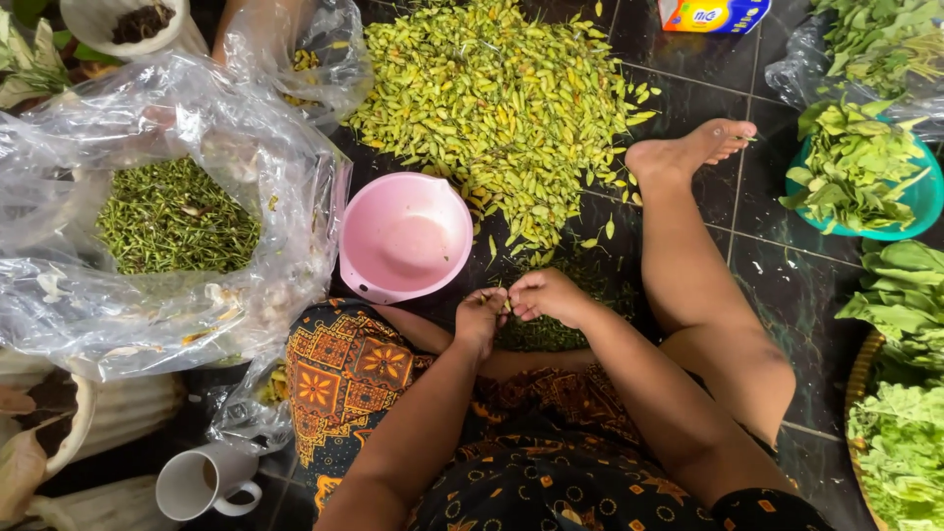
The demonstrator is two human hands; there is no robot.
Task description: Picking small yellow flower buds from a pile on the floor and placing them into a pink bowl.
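Observation:
My left hand [481,317] and my right hand [547,294] meet just above my lap, fingertips pinched together on one small yellow-green flower bud [507,304]. A big heap of the same yellow-green buds [497,98] lies on the dark tiled floor beyond my hands. An empty pink plastic bowl [404,236] sits just left of the hands. A small pile of dark green stems [546,332] lies under my hands. My right leg stretches out along the floor to the right, foot [693,149] near the heap.
A clear plastic bag [172,211] holding green stems fills the left. A white mug [200,481] stands at the lower left. A teal bowl of green leaves [860,172] and more leafy greens [900,393] line the right. A small carton [710,14] lies at the top.

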